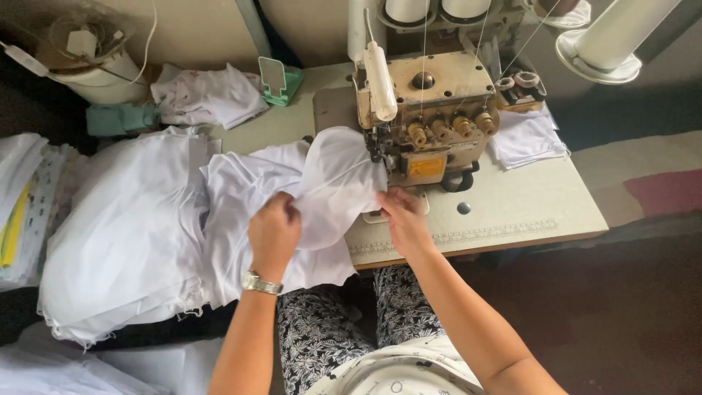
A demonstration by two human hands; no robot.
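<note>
White thin cloth piece [333,183] bunched across the pale sewing table [512,201], fed under the beige overlock machine [428,117]. Left hand [274,230] fingers clamped on a fold; right hand [404,219] fingertips pressed together on the edge, just beside the presser foot. Risks, probably: fingertips nipped; slack fabric dragged in crooked; heaped white fabric pile [124,234] pulling sideways.

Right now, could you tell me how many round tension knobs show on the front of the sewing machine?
3: a left knob, a middle one and a right one, in a row on the machine. A fourth may sit at the right corner.
</note>
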